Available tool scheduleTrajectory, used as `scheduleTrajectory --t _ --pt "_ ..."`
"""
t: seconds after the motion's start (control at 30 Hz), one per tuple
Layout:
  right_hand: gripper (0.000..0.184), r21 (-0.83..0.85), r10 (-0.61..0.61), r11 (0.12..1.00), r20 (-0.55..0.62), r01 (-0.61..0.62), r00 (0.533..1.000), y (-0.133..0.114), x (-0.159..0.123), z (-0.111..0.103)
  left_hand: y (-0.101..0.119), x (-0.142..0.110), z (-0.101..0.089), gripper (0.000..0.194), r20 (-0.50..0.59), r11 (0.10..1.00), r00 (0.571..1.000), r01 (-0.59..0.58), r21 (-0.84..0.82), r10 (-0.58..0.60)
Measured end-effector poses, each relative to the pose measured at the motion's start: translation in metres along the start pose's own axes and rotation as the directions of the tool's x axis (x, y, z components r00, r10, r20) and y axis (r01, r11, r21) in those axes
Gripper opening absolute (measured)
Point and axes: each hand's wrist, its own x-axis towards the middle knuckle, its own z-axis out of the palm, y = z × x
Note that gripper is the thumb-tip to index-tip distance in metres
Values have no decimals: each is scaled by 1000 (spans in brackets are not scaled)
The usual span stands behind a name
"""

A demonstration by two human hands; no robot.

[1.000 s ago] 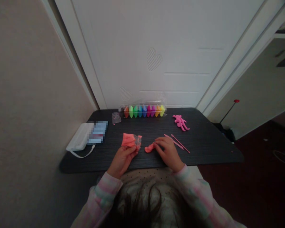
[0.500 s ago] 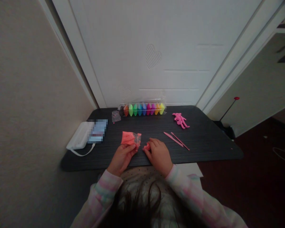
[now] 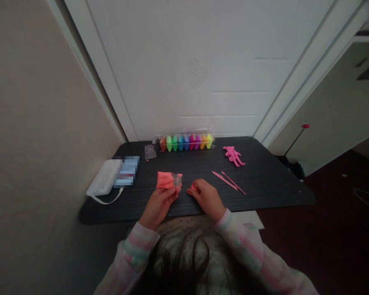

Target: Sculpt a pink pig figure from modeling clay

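A torn clear packet of coral-pink modelling clay (image 3: 165, 179) is pinched in my left hand (image 3: 158, 205), its ragged end turned to the right. My right hand (image 3: 208, 199) is closed around a small lump of the same coral clay (image 3: 193, 188), which shows at the fingertips. A narrow gap of tabletop lies between the two hands. To the right of my right hand rest two pink modelling tools, a flat knife (image 3: 224, 180) and a thin stick (image 3: 233, 182), side by side and slanted.
On the black table (image 3: 264, 180), a clear pack of several coloured clay bags (image 3: 186, 142) stands at the back. A crumpled clear wrapper (image 3: 150, 152) is beside it. A pink figure (image 3: 233, 156) lies at right; a white power bank (image 3: 104, 177) with cable and a blurred-out phone (image 3: 127, 172) at left.
My right hand has shifted slightly right with its lump, so the gap to the packet is wider. My left hand and the packet have hardly moved.
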Motion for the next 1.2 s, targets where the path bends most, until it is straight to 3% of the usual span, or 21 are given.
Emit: scheduleTrajectory --t 0.13,0.27,0.4,0.7,0.83,0.97,1.03,1.07,1.13,1.2 --pt "17 53 28 998 -68 -24 997 3 0 0 0 1 -1 4 7 1000 1000 3 -11 -2" --pt "40 -139 37 989 -116 -53 993 2 -4 -3 0 0 0 5 12 1000 1000 0 -20 0" --pt "37 -295 50 953 -64 -67 997 1 -8 -5 1 -1 2 6 -2 1000 1000 5 -18 -5" --pt "25 -334 -73 939 27 78 997 -3 -3 -4 1 -1 1 4 0 1000 1000 5 -8 -5" --pt "24 -243 -63 968 -3 60 998 3 0 -6 1 -1 0 5 0 1000 1000 4 -5 -4" --pt "29 132 131 985 -136 -113 982 9 5 -10 1 0 0 6 -1 1000 1000 8 -7 -8" --pt "28 460 296 865 -147 -200 944 9 7 -11 1 0 -1 7 -8 1000 1000 15 -12 -15" --pt "27 633 372 740 -103 -228 922 8 9 -12 1 0 -1 7 -7 1000 1000 17 -13 -17" --pt "23 884 455 390 56 -256 889 5 12 -14 1 0 -1 8 2 1000 1000 16 -15 -16" --pt "21 961 444 75 208 -267 872 3 15 -15 1 1 -1 8 13 1000 1000 11 -14 -11"
